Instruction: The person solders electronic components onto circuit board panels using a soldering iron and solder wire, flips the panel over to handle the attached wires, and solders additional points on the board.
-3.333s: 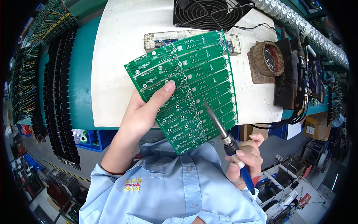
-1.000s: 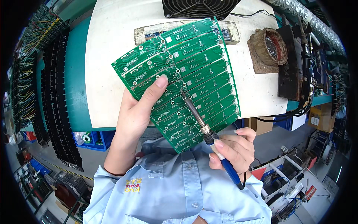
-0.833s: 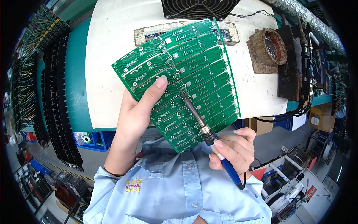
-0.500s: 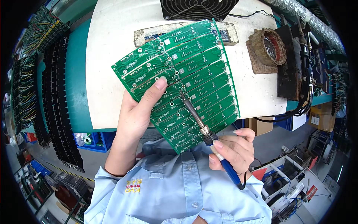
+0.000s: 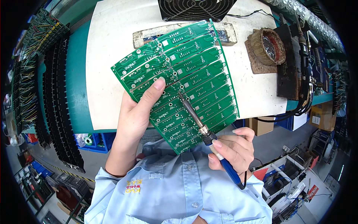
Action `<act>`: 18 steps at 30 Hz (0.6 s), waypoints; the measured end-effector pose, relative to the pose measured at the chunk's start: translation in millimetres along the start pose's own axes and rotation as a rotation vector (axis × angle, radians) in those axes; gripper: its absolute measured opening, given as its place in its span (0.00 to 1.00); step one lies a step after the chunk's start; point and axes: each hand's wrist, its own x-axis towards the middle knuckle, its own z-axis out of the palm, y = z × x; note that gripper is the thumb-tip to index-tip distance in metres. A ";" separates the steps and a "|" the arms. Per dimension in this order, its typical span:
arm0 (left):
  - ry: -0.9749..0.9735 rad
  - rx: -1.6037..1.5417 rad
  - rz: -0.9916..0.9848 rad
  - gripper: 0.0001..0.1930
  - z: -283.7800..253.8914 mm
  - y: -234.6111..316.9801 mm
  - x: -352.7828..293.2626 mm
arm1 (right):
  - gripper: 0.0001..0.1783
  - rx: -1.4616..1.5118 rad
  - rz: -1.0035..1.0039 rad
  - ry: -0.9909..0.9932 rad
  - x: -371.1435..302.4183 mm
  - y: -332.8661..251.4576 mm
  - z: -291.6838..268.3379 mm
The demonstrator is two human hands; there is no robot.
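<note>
Holding a green printed circuit board panel (image 5: 192, 83) over the near edge of a white sheet (image 5: 102, 97), with a soldering iron (image 5: 209, 138) pointed at its face.

From far left, past long black slotted racks (image 5: 59, 97), pinching the panel's left side in the left hand (image 5: 137, 110), thumb flat on the upper face, fingers hidden underneath (cannot tell their spread). Toward the middle, aiming the tip among small pads, touching or just above, too fine to tell. Farther right, pinching the handle between thumb and fingers of the right hand (image 5: 235, 148); beyond, a round brown cup (image 5: 275, 46), well apart. Could skid the tip across neighbouring pads, from a wobble in the one-handed hold; could scorch the board, from lingering; could burn the left thumb, near a presumably hot shaft, from a leftward slip.
</note>
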 end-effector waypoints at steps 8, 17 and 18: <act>0.000 0.005 -0.014 0.14 -1.4 0.3 -0.9 | 0.13 -0.089 0.068 0.406 8.2 22.3 -1.6; 0.003 0.000 -0.010 0.15 -4.1 -3.3 -1.3 | 0.13 -0.160 0.317 0.306 28.9 56.2 -0.9; -0.004 0.002 -0.007 0.15 -5.1 -4.0 -1.3 | 0.12 -0.084 0.305 0.271 28.7 55.1 0.8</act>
